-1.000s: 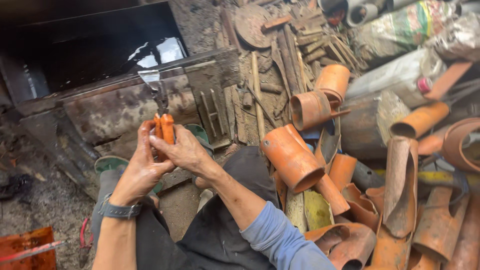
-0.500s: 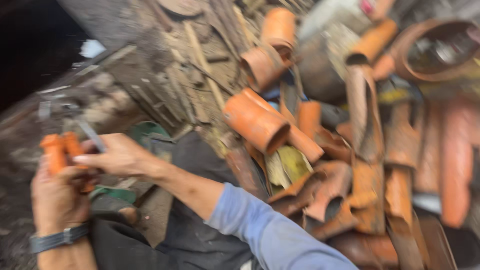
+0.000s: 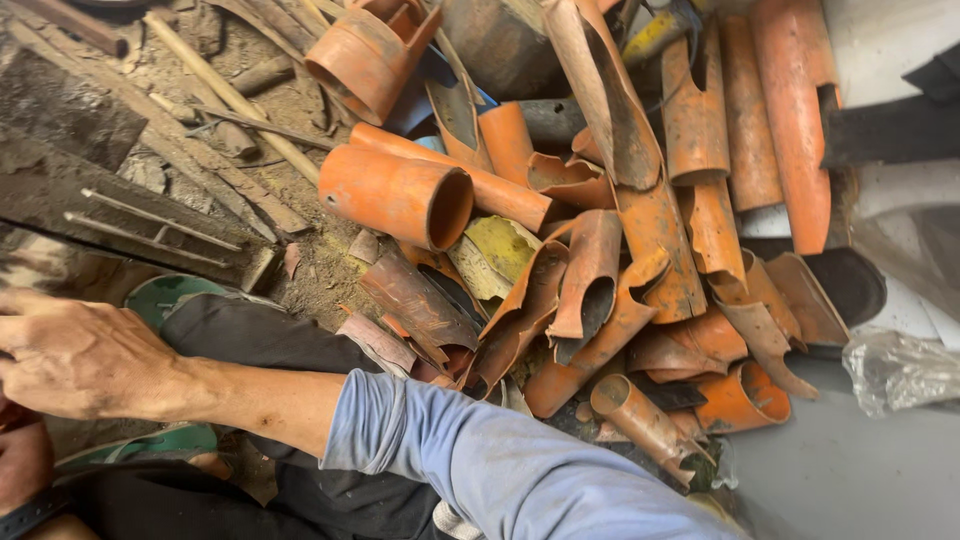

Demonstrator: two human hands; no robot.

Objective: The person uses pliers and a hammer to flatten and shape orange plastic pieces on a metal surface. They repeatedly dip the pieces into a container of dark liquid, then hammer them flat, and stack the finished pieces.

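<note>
Dirt floor (image 3: 300, 270) littered with wood scraps (image 3: 200, 90), looks like a rough workshop corner. Big heap of orange pipe offcuts (image 3: 620, 250) takes up the middle, way too jumbled to count, with one whole pipe (image 3: 395, 195) lying nearest the arm. One clear plastic bag (image 3: 900, 365) off to the side. Right hand (image 3: 75, 355) sits at the frame edge, fingers cut off, can't tell its grip. Left hand (image 3: 22, 460) is barely in view, same story.

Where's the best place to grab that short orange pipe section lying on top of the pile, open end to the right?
Probably by the rim of the open right end of the short orange pipe section, coming from the upper right: it lies on its side atop the pile, mouth exposed, thumb inside, fingers outside. Its round body looks too wide for a wrap.
</note>
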